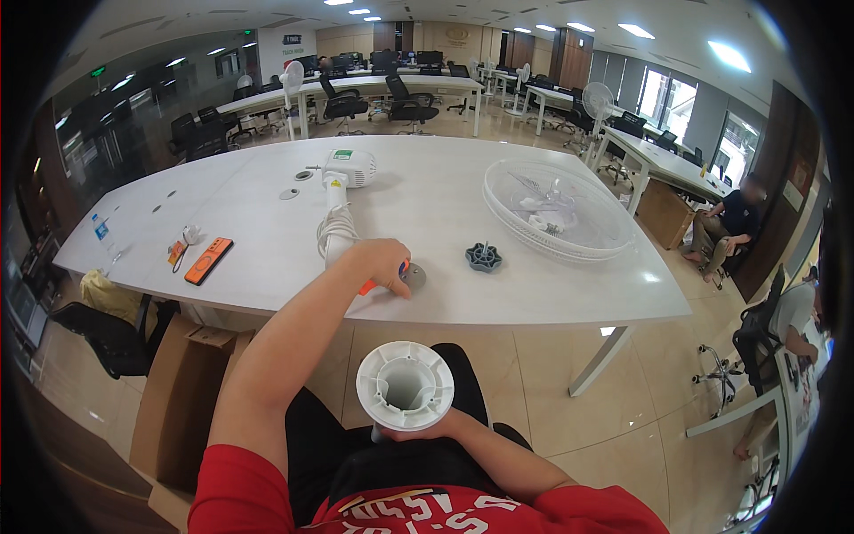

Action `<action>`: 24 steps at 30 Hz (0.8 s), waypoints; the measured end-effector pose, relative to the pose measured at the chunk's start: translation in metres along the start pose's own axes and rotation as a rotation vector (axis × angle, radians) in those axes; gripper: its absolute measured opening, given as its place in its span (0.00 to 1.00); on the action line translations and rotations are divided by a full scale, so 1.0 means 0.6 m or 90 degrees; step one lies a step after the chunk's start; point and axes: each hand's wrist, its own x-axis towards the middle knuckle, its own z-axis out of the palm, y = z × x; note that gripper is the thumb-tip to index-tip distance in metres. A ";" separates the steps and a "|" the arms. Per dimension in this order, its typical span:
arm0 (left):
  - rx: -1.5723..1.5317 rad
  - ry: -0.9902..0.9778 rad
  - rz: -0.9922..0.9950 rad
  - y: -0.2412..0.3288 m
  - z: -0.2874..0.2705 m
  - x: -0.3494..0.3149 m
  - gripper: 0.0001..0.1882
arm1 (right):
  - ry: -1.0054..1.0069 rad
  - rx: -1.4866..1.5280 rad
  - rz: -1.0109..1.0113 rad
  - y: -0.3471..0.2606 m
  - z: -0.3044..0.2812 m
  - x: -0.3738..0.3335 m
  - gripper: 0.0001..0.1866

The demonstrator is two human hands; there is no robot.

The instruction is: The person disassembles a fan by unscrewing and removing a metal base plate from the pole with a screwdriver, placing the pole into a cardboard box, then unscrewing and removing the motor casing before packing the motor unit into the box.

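Note:
My left hand reaches onto the near edge of the table, fingers curled around an orange-and-blue item. Its kind is mostly hidden by the hand. A round grey metal disc lies right at the fingertips. Over my lap, my right hand grips a white hollow fan pole with a flared, ribbed end facing up; the fingers are partly behind it. Beyond my left hand lies a white fan motor head with a coiled white cable. A dark grey star-shaped knob rests to the right.
White fan grilles lie at the table's right. An orange phone, small cabled items and a water bottle sit at left. A cardboard box and black chair stand below-left. Other people sit at right.

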 end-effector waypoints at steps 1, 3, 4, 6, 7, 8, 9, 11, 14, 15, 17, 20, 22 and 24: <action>0.000 0.001 0.000 0.001 0.001 -0.001 0.47 | -0.001 0.008 0.004 -0.002 0.000 0.000 0.17; 0.022 0.028 -0.002 0.001 0.004 -0.005 0.49 | -0.004 0.016 0.006 -0.005 0.001 0.001 0.17; 0.022 0.029 -0.003 0.001 0.006 -0.007 0.49 | -0.003 0.010 -0.001 -0.006 0.001 0.001 0.16; 0.022 0.058 -0.002 0.001 0.008 -0.009 0.50 | -0.002 0.003 -0.007 -0.009 0.002 0.003 0.16; 0.022 0.059 -0.002 0.000 0.008 -0.010 0.50 | 0.006 0.004 -0.003 -0.012 0.003 0.004 0.16; 0.028 0.047 0.000 -0.001 0.008 -0.010 0.51 | 0.014 0.004 0.001 -0.014 0.004 0.005 0.15; 0.033 0.034 0.001 -0.002 0.008 -0.011 0.52 | 0.013 0.003 0.001 -0.015 0.004 0.007 0.15; 0.030 0.028 -0.003 -0.001 0.007 -0.011 0.53 | 0.020 -0.010 0.002 -0.016 0.005 0.009 0.15; 0.004 0.066 0.005 -0.006 0.008 -0.023 0.55 | 0.013 0.001 0.010 -0.014 0.006 0.011 0.15; -0.019 0.111 0.019 -0.009 0.009 -0.028 0.56 | 0.011 0.002 0.010 -0.013 0.006 0.011 0.15; -0.025 0.113 0.020 -0.015 0.003 -0.039 0.56 | 0.003 -0.006 0.009 -0.012 0.006 0.013 0.16; -0.029 0.116 0.020 -0.019 -0.007 -0.063 0.53 | -0.034 -0.012 0.032 -0.007 0.004 0.018 0.16; -0.027 0.116 0.017 -0.022 -0.016 -0.081 0.51 | -0.042 0.002 0.048 -0.007 0.005 0.021 0.17; -0.044 0.137 -0.001 -0.028 -0.023 -0.099 0.38 | -0.048 0.017 0.066 -0.006 0.007 0.021 0.18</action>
